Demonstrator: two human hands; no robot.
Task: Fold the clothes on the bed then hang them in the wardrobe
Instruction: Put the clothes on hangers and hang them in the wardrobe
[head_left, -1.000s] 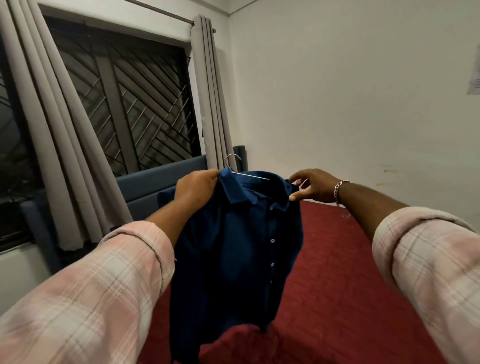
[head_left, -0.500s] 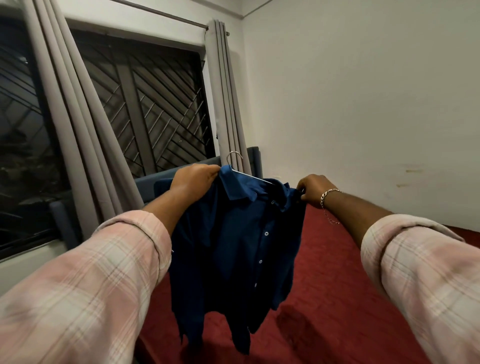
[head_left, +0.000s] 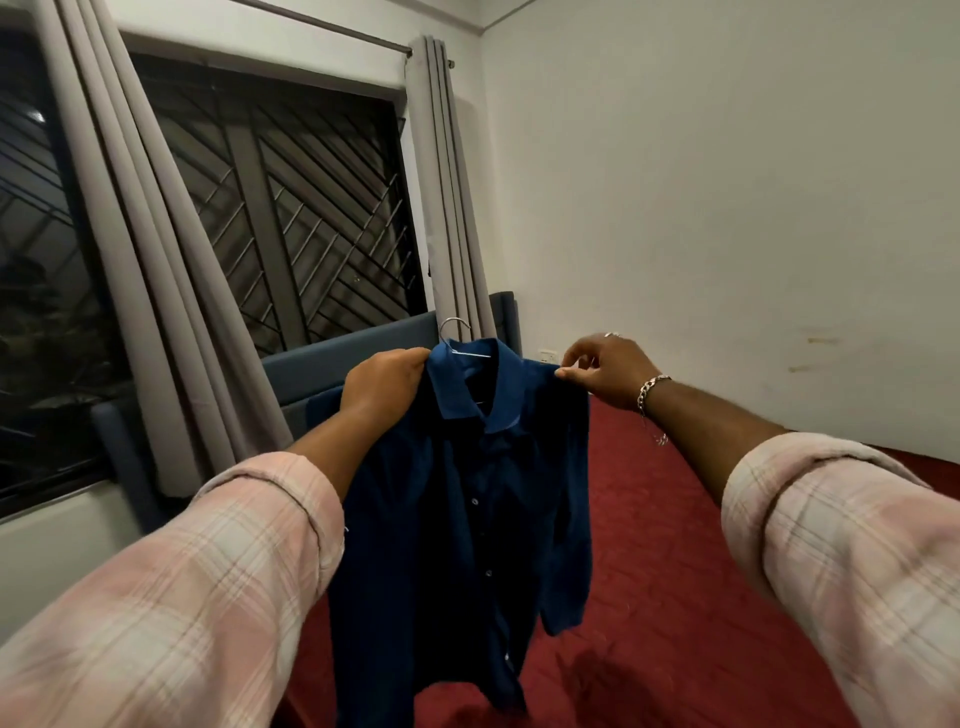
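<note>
A dark blue button-up shirt hangs in the air in front of me on a thin metal hanger, whose hook pokes up behind the collar. My left hand grips the shirt's left shoulder by the collar. My right hand pinches the right shoulder seam between thumb and fingers. The shirt's hem dangles just above the red bed cover. No wardrobe is in view.
The bed has a blue-grey padded headboard against the window wall. Grey curtains hang on both sides of a dark barred window. A plain white wall runs along the bed's right side.
The shirt has been lifted higher and straightened, so its front now faces me. My right hand changed from gripping the shoulder to pinching it. The camera tilted up and left.
</note>
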